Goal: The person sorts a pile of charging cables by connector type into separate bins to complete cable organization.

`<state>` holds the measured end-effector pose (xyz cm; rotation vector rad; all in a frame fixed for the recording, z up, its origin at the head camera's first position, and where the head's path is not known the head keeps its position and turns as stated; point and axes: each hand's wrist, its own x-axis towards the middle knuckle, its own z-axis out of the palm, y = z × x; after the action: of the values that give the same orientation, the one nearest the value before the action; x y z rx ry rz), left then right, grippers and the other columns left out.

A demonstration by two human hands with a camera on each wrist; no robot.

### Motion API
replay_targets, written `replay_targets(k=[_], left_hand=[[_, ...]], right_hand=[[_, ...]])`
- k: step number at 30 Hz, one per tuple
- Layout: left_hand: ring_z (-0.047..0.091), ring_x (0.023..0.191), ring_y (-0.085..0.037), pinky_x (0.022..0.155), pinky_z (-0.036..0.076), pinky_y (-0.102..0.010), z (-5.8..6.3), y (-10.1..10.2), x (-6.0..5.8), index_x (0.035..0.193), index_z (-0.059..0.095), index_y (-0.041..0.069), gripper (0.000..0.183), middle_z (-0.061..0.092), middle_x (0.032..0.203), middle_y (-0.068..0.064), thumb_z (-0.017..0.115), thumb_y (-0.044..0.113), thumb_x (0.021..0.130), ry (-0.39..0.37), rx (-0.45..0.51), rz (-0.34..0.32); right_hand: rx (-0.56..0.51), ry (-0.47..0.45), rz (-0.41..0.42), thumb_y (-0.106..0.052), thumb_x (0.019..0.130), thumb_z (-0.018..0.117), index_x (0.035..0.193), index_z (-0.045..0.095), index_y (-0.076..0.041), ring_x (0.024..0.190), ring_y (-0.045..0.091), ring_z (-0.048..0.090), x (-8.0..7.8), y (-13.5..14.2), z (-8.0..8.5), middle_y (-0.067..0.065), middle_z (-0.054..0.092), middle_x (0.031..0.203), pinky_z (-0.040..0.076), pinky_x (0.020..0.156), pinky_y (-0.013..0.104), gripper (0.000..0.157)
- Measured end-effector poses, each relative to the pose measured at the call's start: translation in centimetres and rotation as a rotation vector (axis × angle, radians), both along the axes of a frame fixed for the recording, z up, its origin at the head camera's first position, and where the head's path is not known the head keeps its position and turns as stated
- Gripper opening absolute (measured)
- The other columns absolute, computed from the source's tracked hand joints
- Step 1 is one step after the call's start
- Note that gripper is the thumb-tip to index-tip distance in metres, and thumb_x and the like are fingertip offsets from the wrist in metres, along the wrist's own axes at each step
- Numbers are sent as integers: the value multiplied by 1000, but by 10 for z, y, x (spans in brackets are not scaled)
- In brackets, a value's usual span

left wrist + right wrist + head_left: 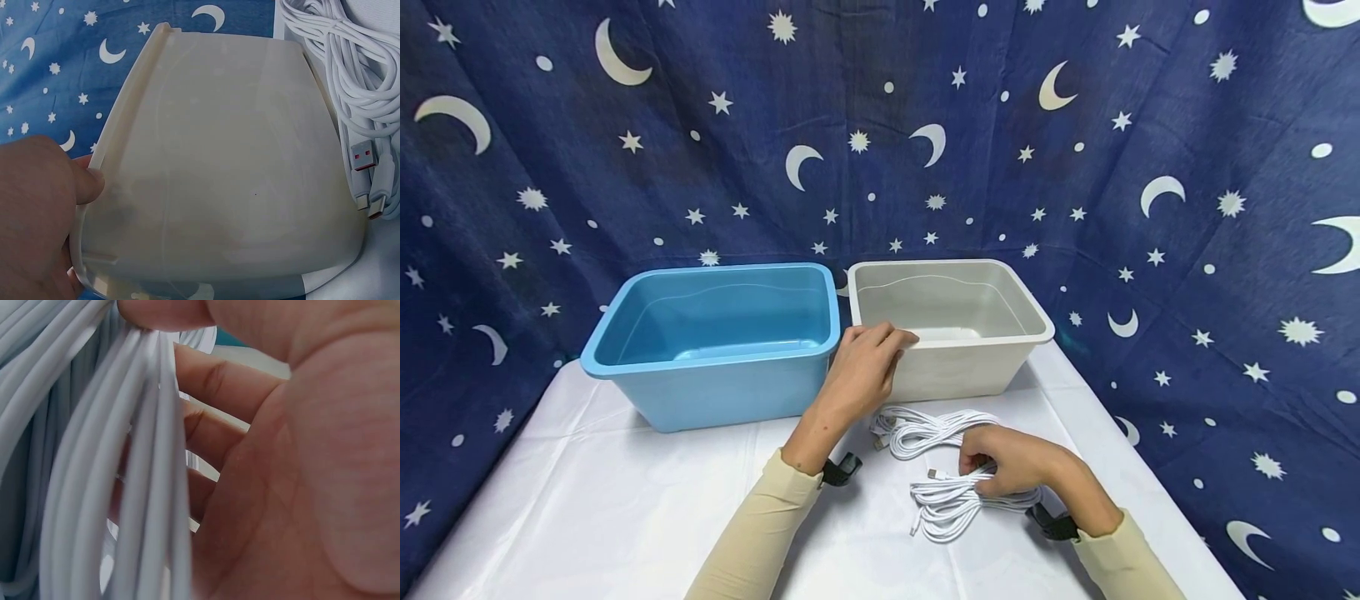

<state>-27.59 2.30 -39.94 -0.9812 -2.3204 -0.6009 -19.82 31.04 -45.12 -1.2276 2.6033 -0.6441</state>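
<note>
Head view: table (587, 500), with blue bin (722, 396) and white bin (955, 372) along its far edge.
Left hand (861, 367) pinches the white bin's near rim (977, 341), seemingly steadying it; right hand (1018, 458) grips the nearer cable bundle (943, 508), towards the right edge, looped into one handful; farther cable bundle (917, 429) lies beyond.

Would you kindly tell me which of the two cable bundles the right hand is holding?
The nearer bundle, pinched in the right hand; the other bundle lies farther back, just in front of the grey bin.
</note>
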Motion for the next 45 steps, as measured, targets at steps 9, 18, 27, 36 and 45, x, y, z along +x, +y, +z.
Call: replay_targets(k=[9, 18, 27, 36, 45], left_hand=[[68, 104, -18, 102, 42, -42, -1, 0, 0, 128, 72, 21, 24, 68, 108, 4, 55, 16, 111, -3, -2, 1], [68, 105, -18, 103, 42, -42, -1, 0, 1, 128, 71, 21, 25, 68, 109, 4, 55, 16, 111, -13, -7, 2], [68, 105, -18, 103, 42, -42, -1, 1, 0, 129, 71, 21, 25, 68, 110, 3, 55, 16, 111, -10, -5, 1], [68, 104, -18, 104, 42, -42, -2, 1, -1, 129, 71, 21, 24, 68, 109, 3, 56, 16, 111, -8, -9, 1], [68, 105, -18, 104, 42, -42, -1, 1, 1, 129, 71, 21, 25, 67, 110, 3, 56, 15, 110, -13, -11, 9]], right_hand=[[30, 55, 5, -6, 71, 73, 85, 67, -23, 76, 3, 49, -1, -5, -7, -7, 56, 81, 41, 71, 18, 23], [63, 29, -35, -7, 68, 72, 81, 61, -20, 72, 0, 43, -1, -8, -6, -12, 48, 76, 35, 68, 19, 22], [28, 49, -38, -5, 67, 73, 83, 62, -22, 71, 1, 44, -1, -7, -4, -10, 52, 76, 36, 66, 19, 25], [31, 95, -117, -8, 69, 75, 90, 62, -23, 77, 5, 50, 1, -4, 4, -11, 56, 82, 42, 71, 22, 29], [11, 134, -113, -8, 70, 75, 93, 64, -23, 80, 4, 51, 2, -5, 7, -12, 57, 86, 44, 74, 23, 30]])
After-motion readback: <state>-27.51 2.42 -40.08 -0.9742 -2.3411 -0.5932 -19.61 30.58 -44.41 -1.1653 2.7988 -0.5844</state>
